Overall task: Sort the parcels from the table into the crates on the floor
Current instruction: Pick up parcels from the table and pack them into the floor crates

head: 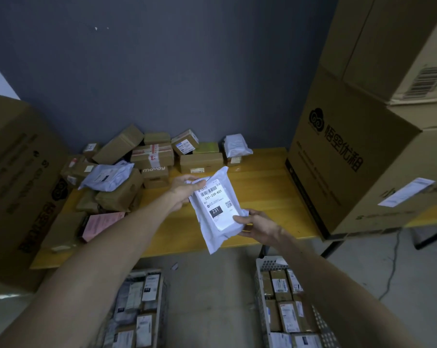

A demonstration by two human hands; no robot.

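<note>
Nearest the camera, two bare forearms are seen reaching forward over two crates on the floor. The left crate (163,292) is packed mostly with pale bags, and the right crate (269,262) with small brown boxes, labels up.

A white mailer bag (213,236) is held in the air above the near edge of the yellow table (267,187), tilted, with its label facing the camera. It is flat, soft and slightly crumpled, and a sealed flap is folded at its far end.

Its far left corner is gripped by the left hand (181,194), thumb laid on top and fingers curled beneath. Its near right edge is pinched by the right hand (258,224), the thumb pressed on the label's lower corner.

On the shipping label (218,208) a barcode, "231-239-K01", a QR code and a black block reading "231" can be read; the smaller print is too fine to be made out.

A pile of parcels (152,156) is heaped on the far left of the table, among them a small box (155,175) marked "moody". A large carton (350,159) printed with a cloud logo and Chinese characters is stood on the table's right end.
</note>
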